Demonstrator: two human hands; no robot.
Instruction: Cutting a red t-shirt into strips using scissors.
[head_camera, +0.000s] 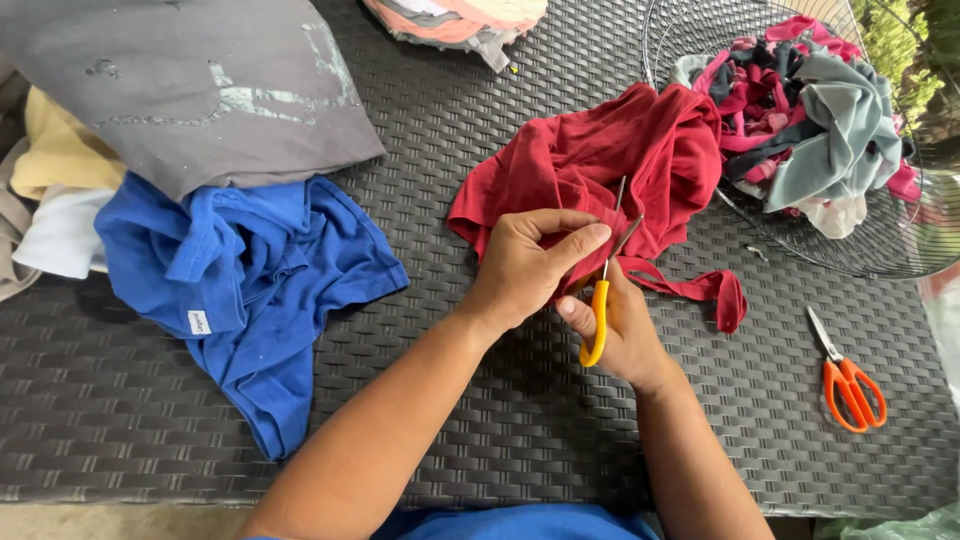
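Note:
A crumpled red shirt (610, 160) lies on the dark woven table (480, 130). My left hand (525, 265) pinches a fold of its fabric between thumb and fingers. My right hand (625, 335) grips yellow-handled scissors (603, 300) just below; their blades are spread apart and point up into the red cloth. A cut strip of the red fabric (715, 290) trails to the right of my hands.
A blue shirt (250, 280) lies at the left under a grey one (200, 80), with cream and white cloth beside them. A wire basket (700, 30) of fabric scraps sits at the back right. Orange-handled scissors (848, 378) lie at the right.

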